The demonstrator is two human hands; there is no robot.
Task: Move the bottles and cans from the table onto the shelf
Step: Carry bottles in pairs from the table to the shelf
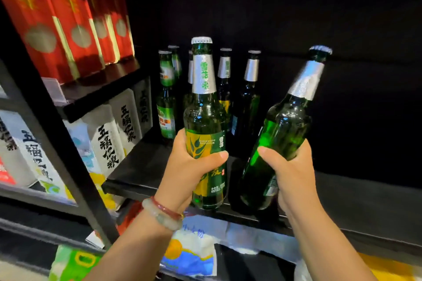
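Black shelf (146,166) carries five green bottles (251,89) at 12 o'clock, white boxes (107,143) at 9. Left hand (189,166) grips an upright bottle (205,107); right hand (290,166) grips a bottle (283,128) tilted toward 1 o'clock, both above the shelf's front edge.

Both forearms extend forward and upward. Left hand (189,166) grips with fingers curled, thumb across the front; right hand (290,166) grips likewise.

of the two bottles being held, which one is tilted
The bottle in the right hand: that bottle leans with its cap toward the right, while the yellow-labelled bottle gripped by the left hand stands upright.
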